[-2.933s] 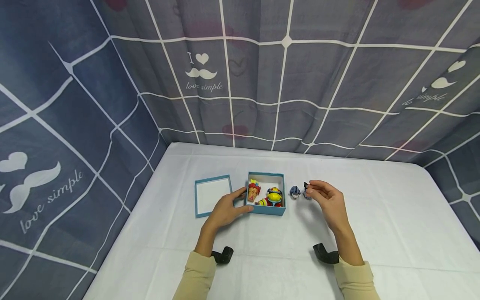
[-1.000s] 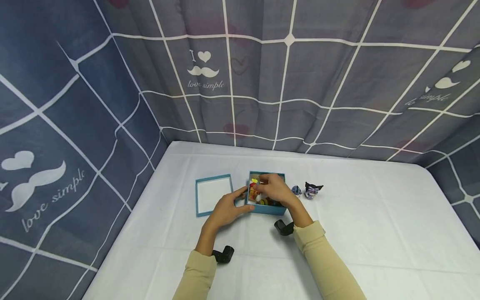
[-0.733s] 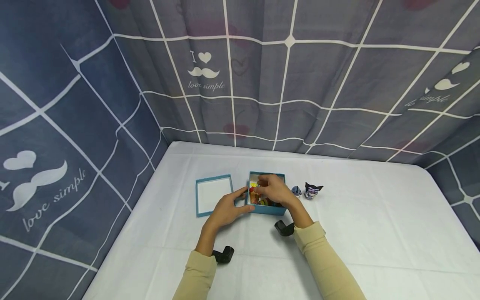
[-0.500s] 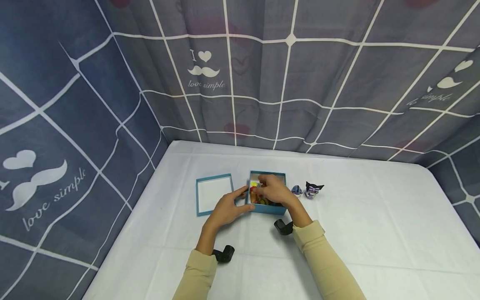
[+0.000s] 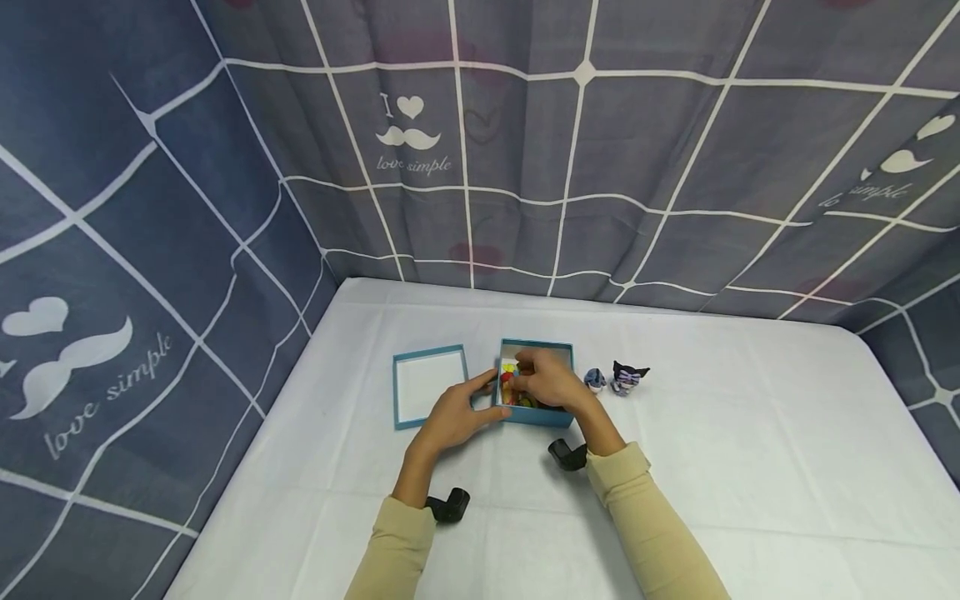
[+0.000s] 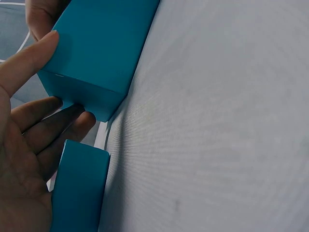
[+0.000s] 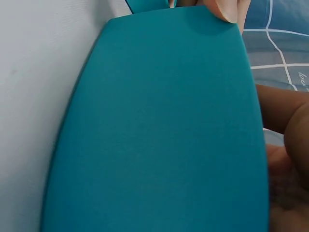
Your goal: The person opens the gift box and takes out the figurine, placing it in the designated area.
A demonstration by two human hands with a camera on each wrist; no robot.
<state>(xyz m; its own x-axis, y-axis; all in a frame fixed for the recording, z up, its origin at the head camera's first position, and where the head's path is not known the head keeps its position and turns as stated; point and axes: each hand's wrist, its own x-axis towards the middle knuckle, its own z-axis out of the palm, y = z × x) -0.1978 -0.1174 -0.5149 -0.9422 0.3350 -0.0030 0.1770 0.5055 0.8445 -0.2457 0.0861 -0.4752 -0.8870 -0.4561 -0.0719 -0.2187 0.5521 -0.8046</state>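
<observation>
A small teal box (image 5: 538,415) stands uncovered on the white table, with colourful toy figures inside. One figure (image 5: 507,377) with red and yellow parts shows at its left end; my right hand covers most of the others. The left hand (image 5: 450,417) steadies the box at its front left corner. In the left wrist view its thumb lies on the upper edge and its fairly straight fingers touch the side wall. My right hand (image 5: 551,379) reaches down into the box, thumb and fingers at the figures. The box wall hides those fingertips in the right wrist view.
Left of the box lies its teal-edged lid (image 5: 431,387), white inside up. To the right stand a small blue figure (image 5: 595,380) and a dark-eared figure (image 5: 627,377). A grey curtain (image 5: 510,167) with white lines hangs behind the table.
My right hand has moved left from the dark-eared figure, which now stands free on the table, into the box. The red-and-yellow figure has shifted slightly there. The left hand has stayed put.
</observation>
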